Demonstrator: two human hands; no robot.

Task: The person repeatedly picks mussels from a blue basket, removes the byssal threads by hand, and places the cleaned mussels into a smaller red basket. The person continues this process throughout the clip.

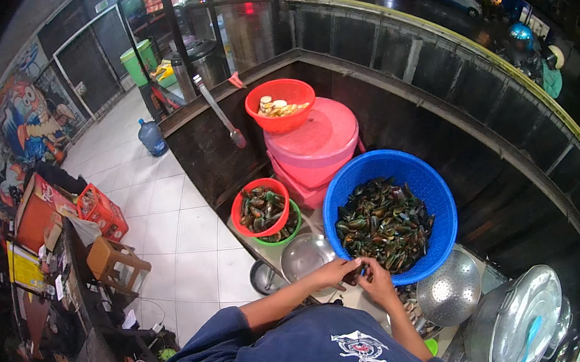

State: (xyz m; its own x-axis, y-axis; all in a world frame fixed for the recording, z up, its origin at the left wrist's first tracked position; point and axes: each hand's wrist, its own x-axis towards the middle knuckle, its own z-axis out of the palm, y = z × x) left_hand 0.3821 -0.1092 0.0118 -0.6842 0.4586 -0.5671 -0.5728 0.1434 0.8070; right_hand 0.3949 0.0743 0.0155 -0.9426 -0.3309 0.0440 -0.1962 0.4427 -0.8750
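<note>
My left hand [340, 271] and my right hand [378, 282] meet at the near rim of a large blue plastic basket [330, 206]. Between their fingertips is a small dark thing, apparently a mussel, mostly hidden by the fingers. Green mussels [382, 221] are heaped inside the basket. To its left, a red plastic basket [287, 195] of mussels rests on a green basket [296, 228] that also holds mussels. A metal bowl [305, 258] sits close to my left hand. A perforated metal strainer [448, 287] lies right of my right hand, beside shells [416, 313] partly under my forearm.
A pink lidded bucket [313, 145] behind the baskets carries a red basin [283, 122] of pale cut pieces. A large lidded metal pot [519, 321] stands at right. Metal tongs [219, 111] hang on the dark counter wall [482, 157]. A wooden stool [115, 262] is on the tiled floor.
</note>
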